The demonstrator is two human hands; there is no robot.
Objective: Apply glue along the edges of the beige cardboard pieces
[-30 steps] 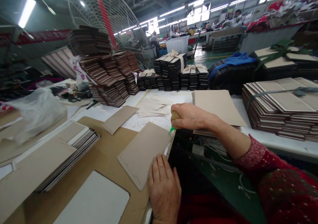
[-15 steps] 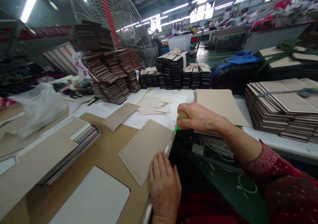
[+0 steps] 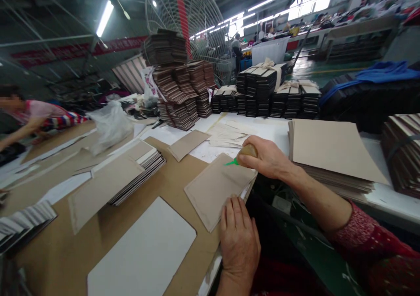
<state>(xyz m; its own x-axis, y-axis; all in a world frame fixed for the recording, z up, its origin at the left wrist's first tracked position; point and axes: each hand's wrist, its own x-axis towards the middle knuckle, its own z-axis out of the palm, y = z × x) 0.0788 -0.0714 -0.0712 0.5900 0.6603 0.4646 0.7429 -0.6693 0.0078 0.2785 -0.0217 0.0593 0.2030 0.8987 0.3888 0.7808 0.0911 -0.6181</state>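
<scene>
A beige rectangular cardboard piece lies at the table's edge, with a faint line along its borders. My left hand rests flat on its near right side, fingers stretched out. In my right hand is a squeeze glue bottle, yellowish with a green nozzle, tilted so the tip points left. That tip is at the far part of the cardboard; whether it touches cannot be made out. Beyond lies a smaller beige card. Nearer me is a white board with rounded corners.
Stacked cards lie to the left, and a tall beige sheet stack stands on the right. Pale strips lie behind the cardboard. Brown bundles and black bundles line the back. Another person bends over the table at far left.
The view has turned left, bringing another person into sight. My right hand has moved the nozzle from the cardboard's right corner toward its far corner. My left hand stays on the near side.
</scene>
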